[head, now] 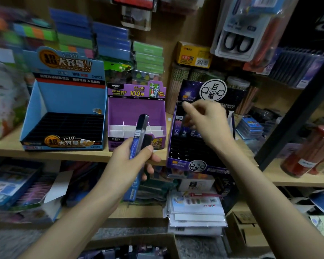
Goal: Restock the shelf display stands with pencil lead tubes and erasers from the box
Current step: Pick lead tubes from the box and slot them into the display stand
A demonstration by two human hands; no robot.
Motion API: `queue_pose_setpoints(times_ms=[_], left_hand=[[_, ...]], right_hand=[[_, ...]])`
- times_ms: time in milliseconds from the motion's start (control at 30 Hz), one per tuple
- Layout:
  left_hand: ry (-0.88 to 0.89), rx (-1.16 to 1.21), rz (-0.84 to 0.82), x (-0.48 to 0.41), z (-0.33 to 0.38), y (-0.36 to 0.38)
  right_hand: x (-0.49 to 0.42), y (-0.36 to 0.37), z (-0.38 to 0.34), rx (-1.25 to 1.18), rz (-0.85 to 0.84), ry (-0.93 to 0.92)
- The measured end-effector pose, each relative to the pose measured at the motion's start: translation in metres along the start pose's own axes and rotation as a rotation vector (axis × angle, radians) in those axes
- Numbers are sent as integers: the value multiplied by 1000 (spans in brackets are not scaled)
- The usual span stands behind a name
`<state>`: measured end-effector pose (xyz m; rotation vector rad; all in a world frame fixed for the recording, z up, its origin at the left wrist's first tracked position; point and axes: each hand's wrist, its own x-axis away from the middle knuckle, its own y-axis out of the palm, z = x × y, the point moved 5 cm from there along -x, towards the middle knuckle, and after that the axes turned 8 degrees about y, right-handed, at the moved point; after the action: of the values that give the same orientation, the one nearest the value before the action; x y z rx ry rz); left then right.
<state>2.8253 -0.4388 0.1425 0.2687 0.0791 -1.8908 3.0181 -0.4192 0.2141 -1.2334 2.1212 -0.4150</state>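
My left hand (133, 159) grips a bunch of long blue-and-black pencil lead tubes (138, 139), held upright in front of the purple display stand (137, 109). My right hand (206, 120) hovers over the dark starry display stand (185, 156) with fingers spread and nothing visible in them. A few lead tubes (187, 130) stand in that stand's upper rows. To the left, the blue display stand (64, 101) shows empty black slots. At the bottom edge, the cardboard box (131, 240) holds several dark tubes.
All three stands sit on a wooden shelf (82, 155). Pencil jars (178, 85) and a yellow box (195, 55) stand behind them. A red jar (310, 154) is at the right. Stacked packets (195, 212) fill the lower shelf. A dark post (288, 118) slants at the right.
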Motion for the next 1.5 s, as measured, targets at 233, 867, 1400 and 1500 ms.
queue_pose_setpoints(times_ms=[233,867,1400,1500], left_hand=[[27,13,-73,11,6,10],[97,114,-102,2,-10,23],[197,-97,5,-17,-20,15],[170,-80,19,-18,-22,15]], right_hand=[[69,50,-35,-449,-644,261],[75,40,5,-747,-571,457],[-6,-42,49,-121,283,81],[-9,-33,60,-102,287,86]])
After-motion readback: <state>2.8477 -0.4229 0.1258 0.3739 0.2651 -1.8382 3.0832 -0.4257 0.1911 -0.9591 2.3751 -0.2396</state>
